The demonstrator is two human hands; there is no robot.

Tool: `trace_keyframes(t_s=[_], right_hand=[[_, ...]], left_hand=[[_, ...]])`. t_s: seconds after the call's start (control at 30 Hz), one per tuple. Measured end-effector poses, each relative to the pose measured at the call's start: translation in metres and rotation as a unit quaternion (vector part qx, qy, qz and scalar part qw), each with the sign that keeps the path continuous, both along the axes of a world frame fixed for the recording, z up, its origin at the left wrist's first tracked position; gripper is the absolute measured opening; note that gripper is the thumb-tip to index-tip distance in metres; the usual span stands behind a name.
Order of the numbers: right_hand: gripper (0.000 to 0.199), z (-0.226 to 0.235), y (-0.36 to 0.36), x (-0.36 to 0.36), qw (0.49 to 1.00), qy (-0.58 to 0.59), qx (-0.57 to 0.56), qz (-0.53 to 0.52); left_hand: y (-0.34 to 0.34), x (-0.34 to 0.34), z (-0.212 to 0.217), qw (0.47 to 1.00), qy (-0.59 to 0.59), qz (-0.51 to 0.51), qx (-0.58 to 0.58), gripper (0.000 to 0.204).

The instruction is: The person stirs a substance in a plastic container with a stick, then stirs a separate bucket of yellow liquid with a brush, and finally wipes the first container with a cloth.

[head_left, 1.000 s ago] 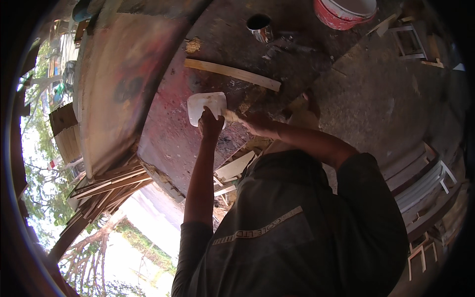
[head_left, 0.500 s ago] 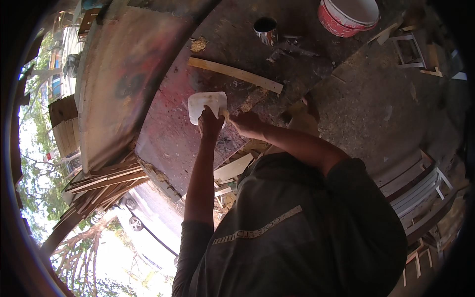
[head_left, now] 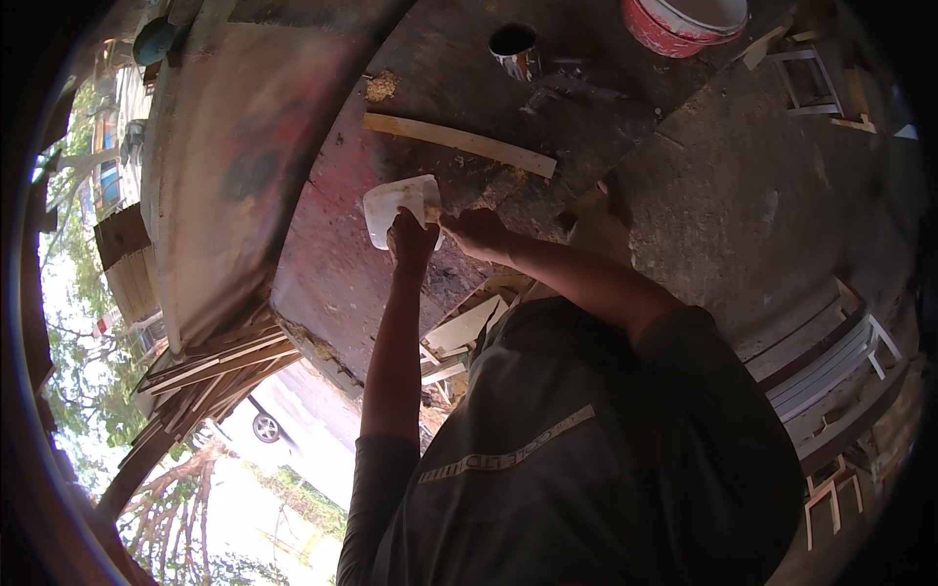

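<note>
Two hands at one white container (head_left: 385, 201), held from a single side.
The left hand (head_left: 412, 237) grips only the container's near edge, so a hard push from the right might, I'd judge, tip it or twist it loose; whether anything lies inside I can't tell. Just beside it, the right hand (head_left: 477, 232) is closed narrowly on a tan piece (head_left: 433, 214), mostly hidden; a skid along the rim could jab the left hand. Beyond both hands lies a wooden strip (head_left: 459, 144), where a wide elbow-driven stroke could knock it. Farther past the left hand, a heap of shavings (head_left: 381, 87) could blow about in a gust. Farthest, ahead of the right hand, stand an open can (head_left: 526, 64) and a red bucket (head_left: 669, 37), seemingly out of harm's reach.
</note>
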State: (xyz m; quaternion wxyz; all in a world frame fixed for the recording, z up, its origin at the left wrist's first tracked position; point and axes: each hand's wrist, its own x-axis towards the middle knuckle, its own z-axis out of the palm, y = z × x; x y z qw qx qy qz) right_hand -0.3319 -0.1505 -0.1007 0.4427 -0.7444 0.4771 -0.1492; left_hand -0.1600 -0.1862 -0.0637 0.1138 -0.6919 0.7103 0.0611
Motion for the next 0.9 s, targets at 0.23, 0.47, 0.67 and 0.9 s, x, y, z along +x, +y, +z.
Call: trace_keyframes(t_s=[0.23, 0.47, 0.67, 0.9], right_hand=[[0.034, -0.025, -0.044, -0.028, 0.982, -0.006, -0.187, -0.026], [0.048, -0.015, -0.018, -0.021, 0.996, -0.042, -0.023, 0.079], [0.035, -0.026, -0.037, -0.013, 0.993, -0.038, -0.109, -0.009], [0.032, -0.006, -0.053, -0.005, 1.0, 0.0, 0.001, 0.012]], left_hand=[[-0.016, -0.002, 0.025, 0.999, -0.015, -0.019, 0.04, 0.059], [-0.03, 0.009, 0.03, 0.998, 0.022, -0.044, 0.043, 0.045], [-0.038, 0.013, 0.053, 0.996, 0.041, -0.024, 0.07, 0.048], [-0.037, 0.024, 0.055, 0.995, 0.084, -0.006, 0.054, 0.047]])
